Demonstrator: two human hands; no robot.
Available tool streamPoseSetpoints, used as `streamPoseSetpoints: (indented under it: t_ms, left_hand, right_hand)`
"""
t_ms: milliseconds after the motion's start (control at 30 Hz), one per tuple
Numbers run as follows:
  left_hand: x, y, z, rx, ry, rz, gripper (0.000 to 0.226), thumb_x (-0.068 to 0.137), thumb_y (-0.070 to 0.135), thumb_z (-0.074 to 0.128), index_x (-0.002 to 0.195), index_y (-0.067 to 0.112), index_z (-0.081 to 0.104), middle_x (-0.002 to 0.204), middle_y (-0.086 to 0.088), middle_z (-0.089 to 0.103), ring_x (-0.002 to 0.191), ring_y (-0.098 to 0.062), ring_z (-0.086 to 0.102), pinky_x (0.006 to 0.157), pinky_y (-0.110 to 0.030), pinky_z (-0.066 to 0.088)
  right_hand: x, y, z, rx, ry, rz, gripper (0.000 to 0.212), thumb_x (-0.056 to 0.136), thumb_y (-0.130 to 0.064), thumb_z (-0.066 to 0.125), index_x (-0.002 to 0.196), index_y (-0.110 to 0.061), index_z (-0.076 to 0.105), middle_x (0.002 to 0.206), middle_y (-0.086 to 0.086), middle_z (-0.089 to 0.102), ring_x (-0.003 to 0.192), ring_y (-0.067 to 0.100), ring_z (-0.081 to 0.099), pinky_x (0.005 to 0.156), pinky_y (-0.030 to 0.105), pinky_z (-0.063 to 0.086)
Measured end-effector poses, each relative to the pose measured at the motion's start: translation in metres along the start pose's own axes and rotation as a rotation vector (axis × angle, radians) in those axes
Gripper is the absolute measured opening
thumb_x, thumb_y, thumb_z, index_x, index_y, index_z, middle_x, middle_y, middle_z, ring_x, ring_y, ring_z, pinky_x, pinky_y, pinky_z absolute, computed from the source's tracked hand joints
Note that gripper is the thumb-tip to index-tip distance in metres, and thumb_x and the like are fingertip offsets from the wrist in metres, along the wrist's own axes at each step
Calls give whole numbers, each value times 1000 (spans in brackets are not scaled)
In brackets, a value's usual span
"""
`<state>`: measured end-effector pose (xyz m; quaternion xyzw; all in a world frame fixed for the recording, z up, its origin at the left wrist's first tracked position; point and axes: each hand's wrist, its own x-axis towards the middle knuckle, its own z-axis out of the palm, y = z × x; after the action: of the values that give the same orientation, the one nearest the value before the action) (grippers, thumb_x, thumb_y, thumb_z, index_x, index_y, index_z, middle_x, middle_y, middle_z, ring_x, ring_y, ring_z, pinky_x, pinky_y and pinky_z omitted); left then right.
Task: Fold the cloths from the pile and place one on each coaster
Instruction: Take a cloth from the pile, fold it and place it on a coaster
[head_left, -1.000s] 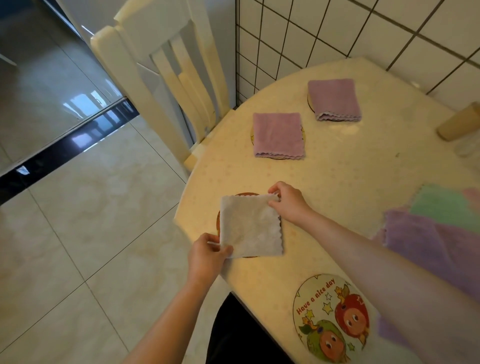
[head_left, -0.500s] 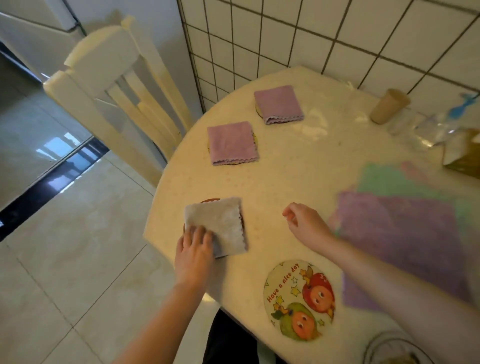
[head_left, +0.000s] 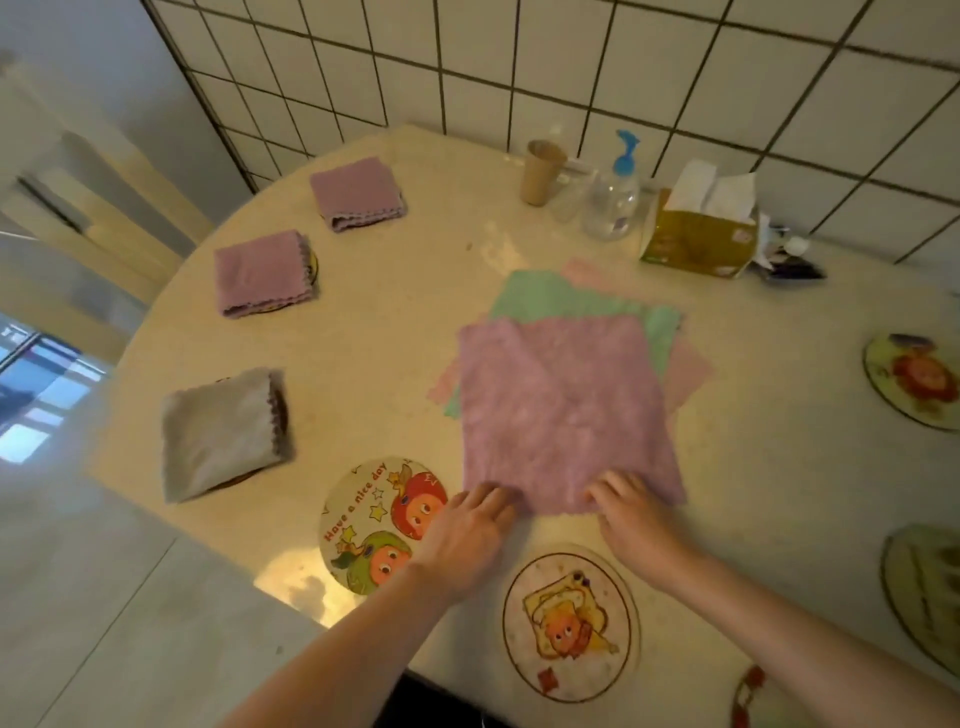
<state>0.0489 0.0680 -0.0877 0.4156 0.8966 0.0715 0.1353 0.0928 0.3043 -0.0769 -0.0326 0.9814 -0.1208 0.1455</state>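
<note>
A pile of flat cloths lies mid-table: a purple cloth (head_left: 561, 410) on top, a green cloth (head_left: 545, 296) and a pink cloth (head_left: 691, 364) under it. My left hand (head_left: 467, 530) grips the purple cloth's near left corner. My right hand (head_left: 634, 514) curls its fingers on the near edge. A folded grey cloth (head_left: 218, 431) and two folded purple cloths (head_left: 260, 273) (head_left: 358, 192) each sit on a coaster at the left. Bare coasters lie near me: a "Have a nice day" coaster (head_left: 379, 525) and a toast-picture coaster (head_left: 569, 623).
More bare coasters (head_left: 914, 379) (head_left: 924, 587) lie at the right edge of the round table (head_left: 395, 332). A paper cup (head_left: 540, 171), a pump bottle (head_left: 613, 197) and a tissue box (head_left: 696, 234) stand by the tiled wall. A chair (head_left: 93, 223) is at the left.
Both hands left the folded grey cloth on its coaster and moved right to the pile's top purple cloth. My view swung right, showing more of the table.
</note>
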Motion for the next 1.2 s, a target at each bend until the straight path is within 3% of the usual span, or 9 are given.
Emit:
streamPoseSetpoints:
  t_ms: [100, 233, 333, 533, 700, 867, 1033, 1133, 1200]
  left_hand:
    - [11, 19, 7, 8, -10, -15, 55, 83, 30, 64, 135, 23, 49, 135, 3, 51, 123, -23, 49, 95, -35, 48]
    - [34, 25, 3, 90, -46, -105, 49, 92, 39, 50, 136, 21, 40, 133, -1, 47, 113, -29, 47, 91, -40, 45]
    - [44, 21, -2, 157, -102, -71, 47, 88, 19, 58, 133, 16, 43, 127, -6, 49, 109, -31, 48, 87, -41, 48]
    - [50, 12, -12, 11, -39, -215, 38, 92, 15, 54, 130, 16, 50, 129, -2, 51, 115, -27, 52, 91, -38, 49]
    - [51, 4, -34, -161, 188, -248, 10, 100, 25, 42, 109, 23, 48, 96, 0, 64, 88, -22, 59, 78, -34, 48]
    - [52, -8, -49, -210, 288, -189, 26, 100, 38, 27, 100, 21, 47, 75, 8, 52, 65, -14, 46, 63, -30, 40]
    - [40, -10, -49, -201, 272, -132, 40, 98, 50, 26, 98, 18, 51, 72, 3, 57, 60, -17, 51, 56, -28, 41]
    - [25, -12, -44, -178, 125, -87, 48, 89, 62, 39, 108, 20, 52, 80, 9, 57, 66, -14, 54, 62, -23, 41]
    - [12, -13, -35, -102, 40, -37, 44, 88, 57, 44, 114, 23, 52, 88, 7, 62, 74, -16, 60, 66, -24, 44]
  right_hand:
    - [-15, 29, 1, -112, -5, 7, 36, 68, -7, 68, 97, -22, 54, 102, -7, 53, 93, 18, 55, 67, 26, 47]
    - [-14, 54, 1, -115, -14, -85, 22, 83, -26, 61, 104, -21, 54, 110, -5, 51, 102, 18, 51, 74, 28, 49]
    - [-4, 56, -2, -111, 19, -140, 23, 85, -37, 60, 98, -20, 53, 104, -4, 52, 97, 18, 52, 69, 27, 44]
    - [13, 57, -4, -207, 99, -162, 50, 60, -66, 69, 77, -23, 51, 78, -9, 55, 68, 11, 54, 56, 23, 43]
    - [15, 71, 3, -168, 226, -113, 38, 63, -42, 78, 81, -18, 56, 83, -1, 56, 75, 21, 54, 60, 32, 46]
    - [7, 92, -9, -149, 388, -181, 26, 68, -10, 73, 91, -16, 64, 92, 1, 61, 85, 24, 58, 72, 34, 44]
    - [1, 91, -31, 145, 422, -99, 27, 87, -27, 42, 93, -13, 64, 87, 4, 67, 82, 26, 61, 67, 34, 50]
    - [-14, 90, -27, 76, 436, -141, 12, 83, -13, 61, 95, -14, 64, 81, 5, 66, 74, 28, 61, 60, 30, 48]
    - [-29, 90, -22, 45, 379, -145, 28, 73, -3, 76, 97, -14, 65, 81, 3, 65, 72, 24, 61, 58, 26, 46]
